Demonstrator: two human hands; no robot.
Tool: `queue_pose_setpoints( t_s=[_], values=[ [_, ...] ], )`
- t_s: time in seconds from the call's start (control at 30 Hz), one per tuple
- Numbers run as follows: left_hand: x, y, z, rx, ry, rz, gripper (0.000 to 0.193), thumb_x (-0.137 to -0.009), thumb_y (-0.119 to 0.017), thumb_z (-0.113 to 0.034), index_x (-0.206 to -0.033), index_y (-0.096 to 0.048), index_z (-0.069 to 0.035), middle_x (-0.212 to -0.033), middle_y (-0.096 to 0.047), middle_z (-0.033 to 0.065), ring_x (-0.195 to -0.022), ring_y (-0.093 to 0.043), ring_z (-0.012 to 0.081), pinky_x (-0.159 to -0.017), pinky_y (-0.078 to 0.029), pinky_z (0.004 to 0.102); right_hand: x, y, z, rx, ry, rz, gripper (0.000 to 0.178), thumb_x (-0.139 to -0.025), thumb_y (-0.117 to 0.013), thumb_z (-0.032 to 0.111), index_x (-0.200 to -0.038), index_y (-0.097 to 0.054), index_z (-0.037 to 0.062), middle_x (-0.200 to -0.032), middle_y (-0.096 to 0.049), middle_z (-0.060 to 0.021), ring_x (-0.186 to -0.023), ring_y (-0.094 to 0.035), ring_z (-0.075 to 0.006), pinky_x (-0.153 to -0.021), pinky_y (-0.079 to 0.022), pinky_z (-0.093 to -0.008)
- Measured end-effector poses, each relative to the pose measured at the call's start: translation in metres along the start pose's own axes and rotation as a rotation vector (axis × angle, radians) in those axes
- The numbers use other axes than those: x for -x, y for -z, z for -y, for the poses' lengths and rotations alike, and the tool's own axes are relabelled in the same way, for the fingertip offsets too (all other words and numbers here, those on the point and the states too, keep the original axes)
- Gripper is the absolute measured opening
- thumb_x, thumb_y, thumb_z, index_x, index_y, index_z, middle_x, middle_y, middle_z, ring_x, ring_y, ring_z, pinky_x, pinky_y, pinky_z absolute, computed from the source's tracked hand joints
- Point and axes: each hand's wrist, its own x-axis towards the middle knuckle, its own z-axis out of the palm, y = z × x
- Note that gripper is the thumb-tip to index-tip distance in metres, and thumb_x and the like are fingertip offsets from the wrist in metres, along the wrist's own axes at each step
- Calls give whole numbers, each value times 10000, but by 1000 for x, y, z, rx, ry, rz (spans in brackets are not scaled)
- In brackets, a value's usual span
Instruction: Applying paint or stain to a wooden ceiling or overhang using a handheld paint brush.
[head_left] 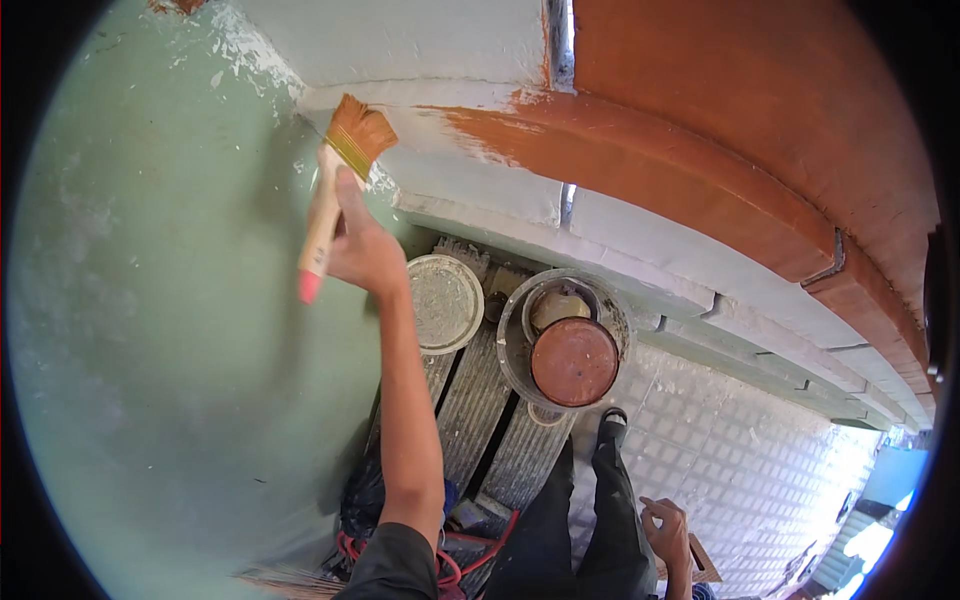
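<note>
My left hand [362, 240] is raised at the corner of the pale green wall, closed round the wooden handle of a wide paintbrush [322, 215] with a red tip. Its bristles [362, 128], coated in orange-brown paint, point up beside a white ledge [415, 97]. Further right, that ledge carries wet-looking orange-brown paint [640, 160] with a streaky left end. Low by my leg hangs my right hand [665, 530], its fingers curled; whether something is in them is hidden. Below the ledge, a round container of reddish-brown paint [575, 362] sits in a grey basin [510, 345].
A round, paint-spattered lid or bucket top [445, 305] stands beside the basin on a ribbed plank platform [470, 390]. Red cord or tubing [455, 575] and dark bags lie near my left elbow. A tiled floor [700, 430] stretches out below on the right.
</note>
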Motion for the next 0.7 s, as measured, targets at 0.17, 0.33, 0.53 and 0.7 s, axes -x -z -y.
queue_pose_setpoints(
  t_s=[0.17,0.33,0.53,0.7],
  values=[
    [91,-11,-14,-73,-563,232,149,-898,-698,40,-1043,-716,67,-970,-734,172,-831,-720,268,-724,-589,359,7,-3,-5,-5,-11,-31,283,-806,-671,23,-1073,-755,-10,-842,-711,-180,-803,-705,-334,-745,-549,-399],
    [137,-16,-81,245,-507,502,208,-836,-759,13,-1030,-717,74,-941,-740,198,-821,-731,295,-751,-589,377,7,0,0,10,0,-11,292,-816,-645,-15,-1087,-752,-31,-823,-707,-184,-770,-718,-287,-737,-554,-350],
    [22,2,-2,239,114,287,229,-909,-763,-106,-1038,-719,78,-988,-723,92,-875,-673,158,-791,-550,318,3,-2,-1,4,48,-27,296,-820,-641,-17,-1095,-750,-31,-830,-708,-178,-773,-719,-274,-732,-551,-346],
    [-38,13,31,50,-93,-16,264,-926,-747,-120,-1053,-717,110,-1003,-743,141,-860,-706,191,-791,-570,311,6,-1,-10,12,-1,-7,278,-835,-637,-11,-1088,-753,-27,-858,-719,-183,-809,-732,-286,-796,-576,-345]
  ],
)
